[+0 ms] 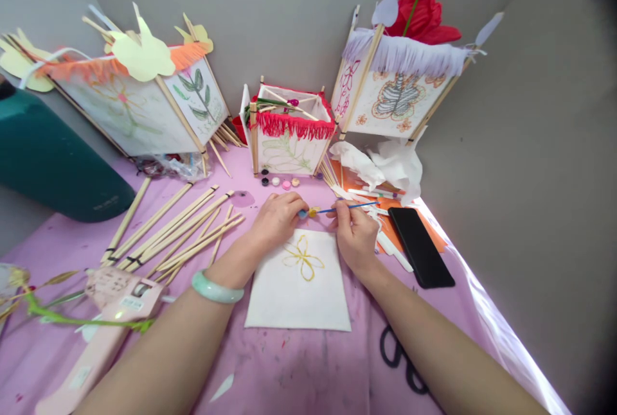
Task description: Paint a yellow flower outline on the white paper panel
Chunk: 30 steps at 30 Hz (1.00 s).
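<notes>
My right hand (355,232) is closed around a thin blue paintbrush (359,205), its tip pointing left at a small pot of yellow paint (313,212). My left hand (277,217) has its fingers curled over a small blue paint pot (303,214), right beside the yellow one. Below both hands lies a white sheet (299,306) that bears a yellow outline of a flower (303,257). A pale green bangle (216,288) circles my left wrist.
Several wooden sticks (183,229) and a pink glue gun (120,306) lie left. Decorated lanterns (294,151) stand behind, near small paint pots (286,185). On the right are a black phone (421,248), crumpled tissue (395,164) and scissors (402,360). A teal bottle (58,158) leans in from the left.
</notes>
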Available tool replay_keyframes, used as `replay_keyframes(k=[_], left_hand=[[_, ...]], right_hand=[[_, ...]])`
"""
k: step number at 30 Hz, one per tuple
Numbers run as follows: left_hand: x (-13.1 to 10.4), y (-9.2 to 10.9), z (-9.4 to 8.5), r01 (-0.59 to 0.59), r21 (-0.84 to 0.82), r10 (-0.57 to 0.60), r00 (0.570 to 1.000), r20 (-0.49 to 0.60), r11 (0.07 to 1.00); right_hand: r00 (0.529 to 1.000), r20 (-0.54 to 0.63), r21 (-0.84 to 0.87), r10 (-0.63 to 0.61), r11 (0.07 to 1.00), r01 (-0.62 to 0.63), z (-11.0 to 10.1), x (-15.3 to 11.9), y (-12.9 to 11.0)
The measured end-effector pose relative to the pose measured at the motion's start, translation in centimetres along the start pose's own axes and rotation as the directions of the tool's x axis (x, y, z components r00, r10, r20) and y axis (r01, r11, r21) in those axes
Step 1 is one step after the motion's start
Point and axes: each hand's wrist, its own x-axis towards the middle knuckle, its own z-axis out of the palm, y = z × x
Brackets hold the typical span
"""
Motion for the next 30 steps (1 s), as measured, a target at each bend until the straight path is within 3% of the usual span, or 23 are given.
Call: replay_keyframes(k=[3,5,10,13,18,21,26,30], left_hand=[[0.0,-0.1,0.1,0.035,-0.033,-0.034,0.999,0.01,0.999],[0.0,-0.1,0.1,0.051,-0.057,-0.05,0.999,0.014,0.997],[0.1,-0.4,0.2,0.086,-0.139,-0.087,0.996,-0.001,0.987],[0.2,-0.7,0.5,0.088,-0.167,-0.093,0.996,-0.019,0.982],[0.2,-0.7,0.5,0.132,-0.173,-0.137,0.99,-0.017,0.976],[0.2,-0.7,0.4,0.138,-0.18,-0.142,0.99,-0.013,0.974],[0.4,-0.7,0.4,0.144,-0.188,-0.147,0.989,-0.003,0.971],[0.4,-0.7,0.4,0.138,-0.187,-0.142,0.99,-0.008,0.973]], right_hand=[[0.999,0.029,-0.044,-0.03,0.999,0.031,0.0,0.0,0.1],[0.998,0.069,-0.008,0.013,1.0,-0.013,0.1,0.0,0.1],[0.961,0.029,0.272,0.274,0.923,-0.272,0.2,0.4,0.0],[0.939,0.042,0.457,0.343,0.829,-0.323,0.0,0.6,-0.2],[0.92,0.287,0.599,0.266,0.7,-0.389,-0.3,0.0,-0.7],[0.884,0.427,0.56,0.191,0.711,-0.424,-0.3,-0.5,-1.2],[0.91,0.404,0.458,0.092,0.841,-0.288,-0.4,-1.2,-1.9],[0.94,0.341,0.447,-0.019,0.883,-0.144,-0.7,-1.3,-2.0]])
